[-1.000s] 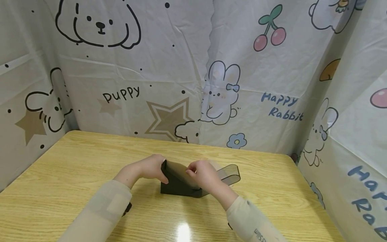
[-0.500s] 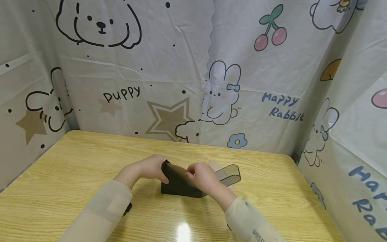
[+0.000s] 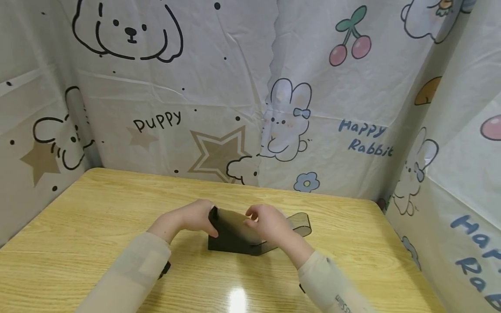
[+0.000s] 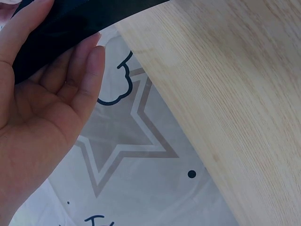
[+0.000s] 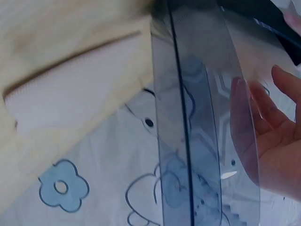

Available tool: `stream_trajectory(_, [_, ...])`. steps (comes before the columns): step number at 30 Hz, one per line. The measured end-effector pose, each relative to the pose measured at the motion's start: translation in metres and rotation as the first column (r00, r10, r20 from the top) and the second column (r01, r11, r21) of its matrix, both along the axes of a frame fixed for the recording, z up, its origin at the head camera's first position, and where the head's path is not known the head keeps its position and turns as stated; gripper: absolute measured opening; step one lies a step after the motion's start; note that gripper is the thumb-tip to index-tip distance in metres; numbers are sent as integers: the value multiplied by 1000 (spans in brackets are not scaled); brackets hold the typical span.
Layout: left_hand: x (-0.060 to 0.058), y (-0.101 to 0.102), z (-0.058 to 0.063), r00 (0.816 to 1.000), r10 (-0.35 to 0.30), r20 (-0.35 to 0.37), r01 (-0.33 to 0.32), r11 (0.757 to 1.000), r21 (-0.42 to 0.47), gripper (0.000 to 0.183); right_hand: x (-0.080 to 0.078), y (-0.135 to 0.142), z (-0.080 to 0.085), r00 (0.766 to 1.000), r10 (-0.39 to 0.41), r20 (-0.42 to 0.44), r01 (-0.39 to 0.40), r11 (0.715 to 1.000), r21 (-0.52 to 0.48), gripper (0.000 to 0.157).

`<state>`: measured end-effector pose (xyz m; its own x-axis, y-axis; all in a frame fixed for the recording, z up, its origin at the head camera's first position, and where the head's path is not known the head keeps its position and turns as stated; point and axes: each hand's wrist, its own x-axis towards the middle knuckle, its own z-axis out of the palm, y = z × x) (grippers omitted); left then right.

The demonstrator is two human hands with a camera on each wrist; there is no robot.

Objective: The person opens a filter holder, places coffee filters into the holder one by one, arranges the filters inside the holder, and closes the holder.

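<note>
A black case-like object [image 3: 232, 239] with a smoky see-through plastic panel stands on the table. My left hand [image 3: 197, 217] grips its left end, thumb in front and fingers behind; the left wrist view shows the fingers along the black edge [image 4: 70, 42]. Over the panel, my right hand [image 3: 270, 224] has its thumb and index finger parted with nothing pinched between them. A clear plastic loop [image 3: 301, 224] sticks out past that hand to the right. Part of this dark-edged clear plastic [image 5: 174, 117] crosses in front of the right fingers [image 5: 242, 122] in the right wrist view.
The wooden table [image 3: 129, 204] extends around both hands. A pale flat piece [image 5: 70, 89] lies on it beside the clear plastic. Behind stands a printed cloth backdrop [image 3: 219, 78], with another cloth side at the right.
My right thumb and index finger have parted, and the hand has shifted slightly right and away from the black case-like object. The left hand stays in place.
</note>
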<state>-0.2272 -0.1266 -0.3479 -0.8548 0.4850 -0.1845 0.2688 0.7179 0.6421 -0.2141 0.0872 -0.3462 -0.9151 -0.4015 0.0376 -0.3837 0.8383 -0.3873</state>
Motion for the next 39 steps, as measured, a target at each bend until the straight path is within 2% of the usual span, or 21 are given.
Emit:
stream_trajectory(5, [0,-2,2,1000,-6,-1,6,1000,-1,24,2,2,7,1000,22,14,-22,999,31,16])
stream_trajectory(9, [1,-1,2,1000,-15,4,15,1000,3,23,2,7,14,1000,3,8,-3,1000,2,15])
stream_trajectory(17, [2,-1,0,1000,17,15,-17,1000,-7,30,-12,46,51,989,-139,-48,133,985,-113,18])
stream_trajectory(21, [2,-1,1,1000,11,12,-11,1000,-1,28,-20,76,58,975,-216,-42,205,962,-183,22])
stream_trajectory(25, [2,0,2,1000,11,13,-11,1000,-3,28,-28,101,48,962,-274,-20,263,940,-215,24])
stream_trajectory(29, [3,1,2,1000,15,18,-15,1000,2,29,-37,120,26,945,-326,13,322,924,-204,23])
stream_trajectory(34, [3,0,1,999,17,28,-18,1000,12,28,-42,127,-14,927,-369,59,372,927,-39,25])
stream_trajectory(39, [3,1,0,1000,14,22,-14,1000,8,26,-40,117,-41,924,-352,148,337,934,117,41])
